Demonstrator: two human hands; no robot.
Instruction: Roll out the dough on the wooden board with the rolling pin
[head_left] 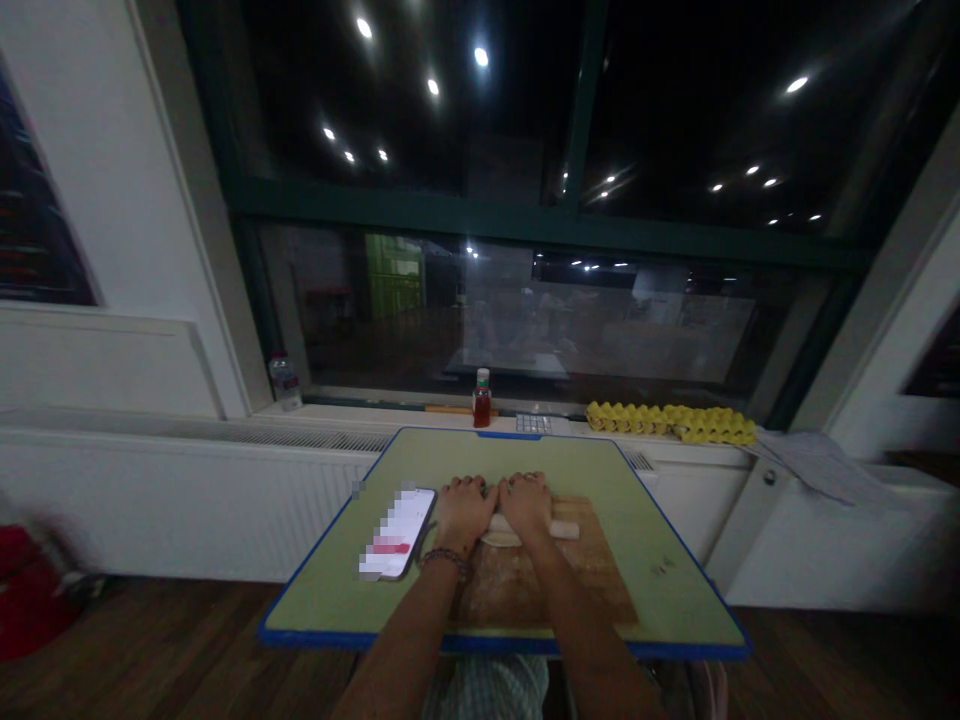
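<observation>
A clear bottle (284, 384), contents unclear, stands left on a windowsill (352, 416); a bottle of reddish liquid (482, 406), centre. Below, a person's left hand (465, 508) and right hand (527, 502), palms down, arms outstretched, partly cover a rolling pin (566, 530) lying crosswise by dough (500, 540) on a board (600, 575), bare end pointing right; whether either grips it cannot be told. A yellow egg tray (670, 421) sits right.

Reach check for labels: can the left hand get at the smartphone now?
Probably yes: the smartphone lies screen up just left of the left hand, with nothing bulky between them, though that hand seems busy at the rolling pin.
</observation>
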